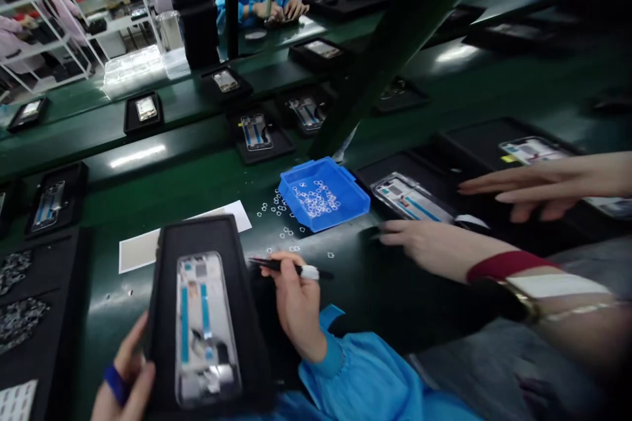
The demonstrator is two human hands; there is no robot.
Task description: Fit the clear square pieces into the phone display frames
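My left hand [123, 375], a blue band round one finger, grips the left edge of a black tray [162, 316]. In the tray lies a phone frame [217, 316] with blue strips and a clear rim. Pinched in my right hand [299, 306] are dark tweezers [269, 264] with a white part, their tips pointing left near the tray's right edge. Beyond that hand stands a blue bin [340, 214] of small white ring-like pieces [316, 200]. Several more such pieces are scattered on the green table beside it.
A co-worker's hands [429, 247] reach in from the right over trays with phone frames [407, 197]. White paper [133, 255] lies behind my tray. At left, a black tray [69, 316] holds small dark parts. A green post [370, 59] slants across; trays line the benches behind.
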